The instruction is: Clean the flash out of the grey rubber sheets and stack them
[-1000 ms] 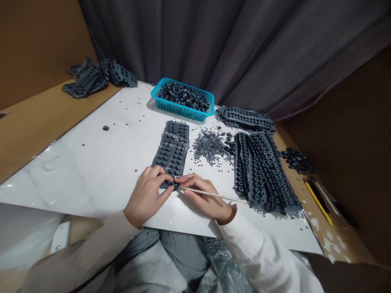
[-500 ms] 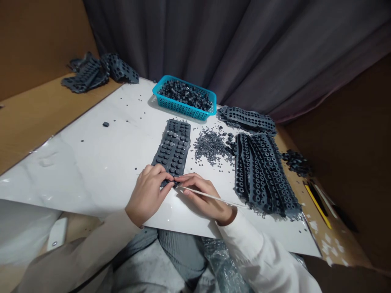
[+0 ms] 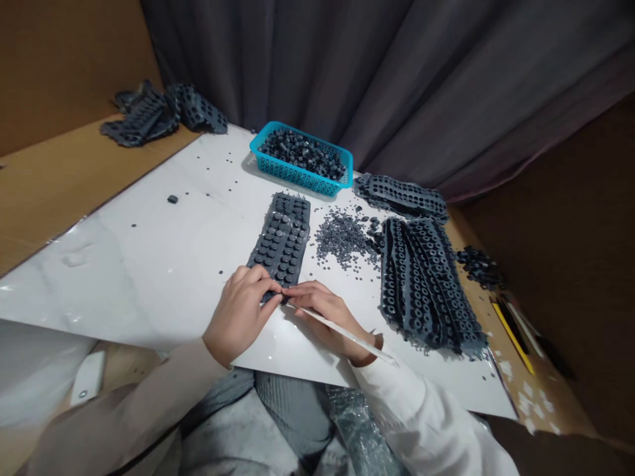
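A dark grey moulded rubber sheet (image 3: 282, 241) with rows of round raised studs lies on the white table, its near end under my fingers. My left hand (image 3: 243, 307) is closed on that near edge, thumb and forefinger pinching it. Close against it, my right hand (image 3: 322, 311) holds a thin pale stick-like tool (image 3: 350, 336), whose long end slants back over the wrist. The tool's tip meets the sheet's edge between both hands, and the fingertips partly hide that spot. To the right of the sheet lies a heap of tiny grey discs (image 3: 342, 238).
Behind the sheet stands a blue basket (image 3: 297, 177) filled with small dark pieces. Stacked perforated sheets (image 3: 426, 284) lie at right, with another stack (image 3: 401, 195) behind. Crumpled sheets (image 3: 143, 116) sit far left. A yellow-handled tool (image 3: 513, 336) rests on the right board.
The pale tool's back end has swung down and towards me, over the right wrist. My left hand stays on the sheet's near edge, and the sheet has hardly moved.
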Action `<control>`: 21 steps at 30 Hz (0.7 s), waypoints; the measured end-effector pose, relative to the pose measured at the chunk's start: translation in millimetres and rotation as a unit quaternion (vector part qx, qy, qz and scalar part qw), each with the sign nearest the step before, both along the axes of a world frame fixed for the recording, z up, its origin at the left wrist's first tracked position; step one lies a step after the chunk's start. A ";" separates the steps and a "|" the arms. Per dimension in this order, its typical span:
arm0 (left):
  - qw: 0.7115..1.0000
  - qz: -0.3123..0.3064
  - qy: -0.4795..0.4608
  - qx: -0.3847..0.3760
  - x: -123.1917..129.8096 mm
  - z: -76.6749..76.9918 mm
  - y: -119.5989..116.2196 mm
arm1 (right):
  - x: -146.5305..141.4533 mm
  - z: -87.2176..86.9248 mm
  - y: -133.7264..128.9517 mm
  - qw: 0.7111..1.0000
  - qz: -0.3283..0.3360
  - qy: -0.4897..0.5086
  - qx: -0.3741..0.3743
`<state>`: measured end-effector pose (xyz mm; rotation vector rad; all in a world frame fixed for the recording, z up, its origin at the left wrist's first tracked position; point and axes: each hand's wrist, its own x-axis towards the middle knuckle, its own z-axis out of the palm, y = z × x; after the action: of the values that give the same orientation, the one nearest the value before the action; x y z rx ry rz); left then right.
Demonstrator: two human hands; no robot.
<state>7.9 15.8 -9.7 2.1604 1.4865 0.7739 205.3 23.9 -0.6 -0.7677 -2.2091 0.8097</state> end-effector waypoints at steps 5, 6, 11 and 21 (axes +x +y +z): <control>1.000 -0.001 -0.003 -0.002 -0.6 -2.3 0.3 | 1.9 -6.2 2.0 0.996 0.026 -0.051 0.067; 1.000 -0.001 -0.004 -0.002 -0.5 -2.5 0.3 | 2.2 -7.1 2.2 0.994 0.029 -0.061 0.080; 1.000 0.002 -0.007 0.000 -0.1 -1.6 -0.3 | 2.7 -7.8 1.8 0.990 0.027 -0.093 0.103; 1.000 0.005 -0.005 0.009 -0.2 -1.9 -0.6 | 0.9 -4.7 -0.8 0.990 0.004 -0.091 0.108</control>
<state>7.7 15.2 -11.6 2.1602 1.4911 0.8032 206.1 23.1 -5.3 -0.7498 -2.4158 0.5085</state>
